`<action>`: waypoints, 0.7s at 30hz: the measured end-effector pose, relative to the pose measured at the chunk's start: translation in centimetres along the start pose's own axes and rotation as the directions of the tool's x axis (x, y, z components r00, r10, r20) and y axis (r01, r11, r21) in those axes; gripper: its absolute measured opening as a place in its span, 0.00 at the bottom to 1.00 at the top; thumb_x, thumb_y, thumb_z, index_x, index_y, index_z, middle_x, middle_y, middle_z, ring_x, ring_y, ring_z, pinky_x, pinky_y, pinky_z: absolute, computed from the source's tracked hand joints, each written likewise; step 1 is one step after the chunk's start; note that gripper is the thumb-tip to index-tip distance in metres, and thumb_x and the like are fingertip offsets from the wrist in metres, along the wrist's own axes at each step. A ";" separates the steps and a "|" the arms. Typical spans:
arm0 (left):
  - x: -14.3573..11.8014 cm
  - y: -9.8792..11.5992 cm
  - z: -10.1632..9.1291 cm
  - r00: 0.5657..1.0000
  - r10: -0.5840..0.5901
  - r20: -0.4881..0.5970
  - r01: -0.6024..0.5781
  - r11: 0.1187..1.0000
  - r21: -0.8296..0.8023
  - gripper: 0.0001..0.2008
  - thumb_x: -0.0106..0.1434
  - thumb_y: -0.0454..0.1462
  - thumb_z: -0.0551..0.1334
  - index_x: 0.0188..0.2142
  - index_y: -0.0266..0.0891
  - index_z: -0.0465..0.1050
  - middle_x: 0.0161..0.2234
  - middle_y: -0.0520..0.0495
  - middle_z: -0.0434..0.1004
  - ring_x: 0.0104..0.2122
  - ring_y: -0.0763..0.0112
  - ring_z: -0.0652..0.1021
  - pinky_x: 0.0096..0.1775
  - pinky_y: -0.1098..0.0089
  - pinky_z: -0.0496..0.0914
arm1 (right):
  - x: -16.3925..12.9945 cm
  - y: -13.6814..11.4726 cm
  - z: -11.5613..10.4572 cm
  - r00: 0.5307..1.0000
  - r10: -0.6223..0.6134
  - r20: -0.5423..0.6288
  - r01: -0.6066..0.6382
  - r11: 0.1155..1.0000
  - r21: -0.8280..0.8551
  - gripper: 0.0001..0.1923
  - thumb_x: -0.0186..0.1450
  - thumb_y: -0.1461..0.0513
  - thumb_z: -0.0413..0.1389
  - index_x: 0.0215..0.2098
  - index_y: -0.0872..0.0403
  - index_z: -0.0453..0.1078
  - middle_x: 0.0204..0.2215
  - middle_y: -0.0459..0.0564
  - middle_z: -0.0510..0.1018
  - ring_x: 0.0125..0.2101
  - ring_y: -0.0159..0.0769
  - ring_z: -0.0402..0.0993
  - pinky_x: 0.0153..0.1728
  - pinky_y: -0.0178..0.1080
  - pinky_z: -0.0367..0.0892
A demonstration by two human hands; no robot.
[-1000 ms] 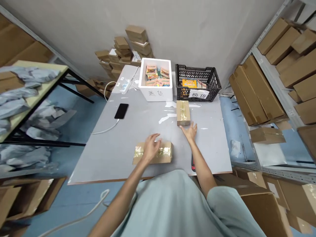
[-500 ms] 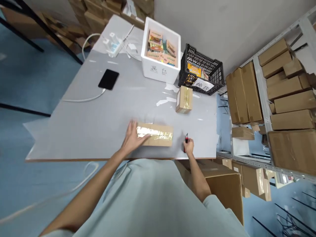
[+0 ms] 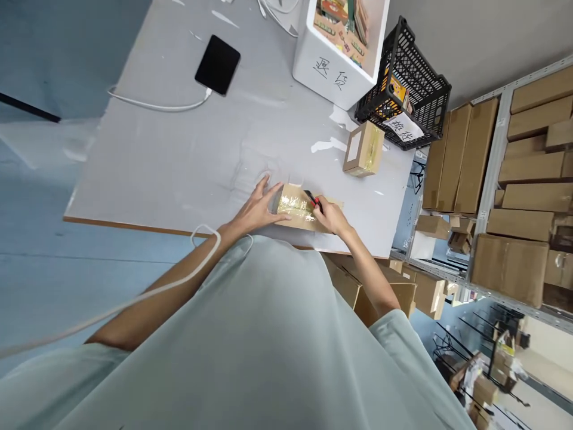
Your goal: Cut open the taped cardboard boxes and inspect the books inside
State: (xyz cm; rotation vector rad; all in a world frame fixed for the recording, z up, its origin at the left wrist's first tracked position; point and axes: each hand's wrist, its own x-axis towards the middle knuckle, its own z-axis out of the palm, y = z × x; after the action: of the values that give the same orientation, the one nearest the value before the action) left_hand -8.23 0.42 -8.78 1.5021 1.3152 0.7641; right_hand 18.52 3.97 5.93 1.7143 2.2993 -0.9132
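A long cardboard box sealed with shiny clear tape lies near the table's front edge. My left hand rests against its left end, fingers spread and thumb along the near side. Above the box's right half, my right hand is closed around a red and black utility knife. The knife's tip points up and left over the taped top; whether the blade touches the tape I cannot tell. Behind and to the right stands a smaller taped cardboard box with a white label.
A white foam box holding colourful packs and a black plastic crate stand at the back right. A black tablet with a white cable lies at the back left of the table. Shelves of cartons rise at right.
My right hand has brought the utility knife from the table at right to above the long box. My left hand stays at the box's left end. The view has shifted and turned.
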 end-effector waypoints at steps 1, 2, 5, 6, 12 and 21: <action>-0.1 -0.1 0.0 1.000 0.012 0.017 -0.012 1.000 -0.005 0.70 0.51 0.74 0.79 0.82 0.43 0.63 0.87 0.28 0.39 0.82 0.26 0.58 0.79 0.38 0.60 | 0.2 -1.0 0.3 0.999 -0.014 0.035 0.015 0.999 -0.047 0.14 0.84 0.57 0.49 0.57 0.50 0.75 0.43 0.51 0.89 0.42 0.49 0.86 0.47 0.41 0.72; -0.1 -0.1 0.1 0.999 0.028 0.033 -0.028 1.000 -0.008 0.69 0.52 0.74 0.78 0.82 0.44 0.63 0.87 0.29 0.40 0.82 0.26 0.59 0.79 0.39 0.61 | 0.4 -1.8 0.6 0.997 -0.025 0.069 0.032 0.995 -0.095 0.15 0.86 0.55 0.49 0.59 0.50 0.74 0.45 0.53 0.89 0.45 0.49 0.87 0.48 0.41 0.73; -0.1 -0.1 0.3 0.994 0.067 0.087 -0.065 0.998 -0.022 0.65 0.57 0.75 0.74 0.83 0.47 0.63 0.87 0.32 0.42 0.82 0.29 0.59 0.79 0.40 0.62 | 0.9 -3.6 1.1 0.981 -0.043 0.188 0.091 0.963 -0.254 0.19 0.89 0.51 0.47 0.63 0.50 0.74 0.53 0.56 0.90 0.52 0.50 0.88 0.51 0.41 0.74; -0.1 -0.2 0.3 0.992 0.071 0.107 -0.068 0.997 -0.029 0.64 0.58 0.75 0.73 0.83 0.48 0.62 0.87 0.33 0.42 0.83 0.30 0.58 0.79 0.40 0.61 | 1.0 -4.0 1.0 0.973 -0.030 0.227 0.102 0.944 -0.313 0.20 0.90 0.50 0.46 0.65 0.49 0.73 0.55 0.57 0.90 0.53 0.50 0.88 0.51 0.40 0.74; 0.2 -0.2 0.4 0.984 0.063 0.166 -0.051 0.996 -0.077 0.63 0.62 0.74 0.71 0.85 0.49 0.57 0.87 0.33 0.43 0.85 0.33 0.53 0.81 0.40 0.57 | 1.7 -5.6 0.0 0.937 0.040 0.348 0.163 0.829 -0.535 0.24 0.91 0.49 0.41 0.70 0.49 0.71 0.56 0.57 0.90 0.54 0.49 0.89 0.50 0.40 0.74; 0.3 0.0 0.7 0.984 0.074 0.164 -0.059 0.994 -0.093 0.57 0.68 0.64 0.73 0.86 0.50 0.55 0.86 0.34 0.47 0.84 0.36 0.57 0.81 0.42 0.57 | 2.9 -5.7 -0.1 0.921 0.019 0.390 0.207 0.823 -0.529 0.23 0.91 0.51 0.40 0.68 0.51 0.72 0.54 0.56 0.90 0.54 0.46 0.88 0.50 0.38 0.71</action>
State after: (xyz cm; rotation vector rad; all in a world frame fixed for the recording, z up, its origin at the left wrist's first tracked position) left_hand -7.49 0.56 -9.02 1.5119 1.0975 0.7127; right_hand 12.36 5.46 6.97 1.0707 2.1077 -0.4442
